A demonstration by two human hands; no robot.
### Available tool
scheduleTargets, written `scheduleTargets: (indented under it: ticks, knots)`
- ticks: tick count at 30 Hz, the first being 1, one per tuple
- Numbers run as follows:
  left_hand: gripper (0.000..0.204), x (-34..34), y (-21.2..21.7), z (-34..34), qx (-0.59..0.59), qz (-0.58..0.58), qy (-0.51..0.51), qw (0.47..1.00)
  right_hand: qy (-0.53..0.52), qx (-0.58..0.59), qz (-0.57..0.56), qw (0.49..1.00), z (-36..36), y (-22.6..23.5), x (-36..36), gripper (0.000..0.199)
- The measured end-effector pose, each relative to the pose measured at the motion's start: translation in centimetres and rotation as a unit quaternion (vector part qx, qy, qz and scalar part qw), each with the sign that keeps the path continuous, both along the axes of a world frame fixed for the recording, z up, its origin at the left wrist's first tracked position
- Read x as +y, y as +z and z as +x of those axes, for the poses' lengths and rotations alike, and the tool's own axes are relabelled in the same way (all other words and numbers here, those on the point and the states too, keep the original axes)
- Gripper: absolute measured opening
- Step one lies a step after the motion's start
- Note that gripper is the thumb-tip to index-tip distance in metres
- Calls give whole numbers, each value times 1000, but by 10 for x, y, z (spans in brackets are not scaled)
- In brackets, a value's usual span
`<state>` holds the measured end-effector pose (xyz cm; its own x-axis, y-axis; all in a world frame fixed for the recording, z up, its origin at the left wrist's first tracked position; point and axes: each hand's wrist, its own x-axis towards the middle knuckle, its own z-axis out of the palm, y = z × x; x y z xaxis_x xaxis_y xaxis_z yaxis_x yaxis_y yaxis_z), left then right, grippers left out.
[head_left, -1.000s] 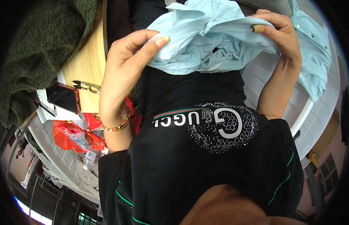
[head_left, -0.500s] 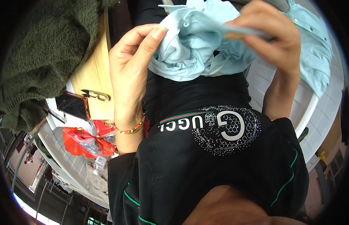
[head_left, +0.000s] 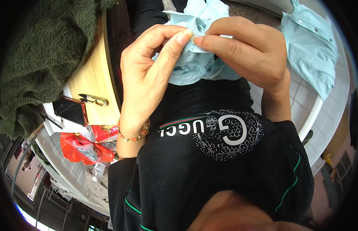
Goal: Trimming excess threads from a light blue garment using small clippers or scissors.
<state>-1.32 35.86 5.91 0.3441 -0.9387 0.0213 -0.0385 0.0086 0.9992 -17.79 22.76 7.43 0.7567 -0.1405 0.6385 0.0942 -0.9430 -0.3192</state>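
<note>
A light-blue shirt (head_left: 186, 71) lies bunched over my dark-trousered lap. My left hand (head_left: 150, 73) is closed, with thumb and forefinger pinching an edge of its cloth. Right beside those fingertips, my right hand (head_left: 252, 52) is closed too, its thumb and forefinger pinched on the same cloth. A small pale round button (head_left: 194, 39) shows at the meeting point of both hands' fingertips. Part of the gripped edge is hidden behind the fingers.
On the right, another light-blue buttoned garment (head_left: 311, 50) drapes over a white surface (head_left: 298, 90). To the left, a wooden tabletop (head_left: 86, 82) bears thread snips (head_left: 93, 100), a phone (head_left: 71, 111) and a dark green knit (head_left: 44, 57). Below are a red plastic bag (head_left: 73, 148) and clear bottle (head_left: 98, 171).
My right hand has moved left and slightly down, from pulling blurred cloth to pinching beside the left fingertips. My left hand has shifted slightly right. The button now shows between them.
</note>
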Motion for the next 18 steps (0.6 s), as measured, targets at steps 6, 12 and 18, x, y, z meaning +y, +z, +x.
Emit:
scheduleTargets:
  ticks: [6, 12, 18]
  knots:
    - [16, 3, -6, 4, -40, -16, -13, 999, -12, 15, -33, 999, -3, -9, 0, 25]
    - [22, -1, -8, 1, -186, -81, 14, 979, -12, -14, 10, 1000, 5, -9, -2, 28]
    - [21, 4, -16, 4, -160, -80, 34, 983, -15, 13, 129, 991, 15, -10, 4, 33]
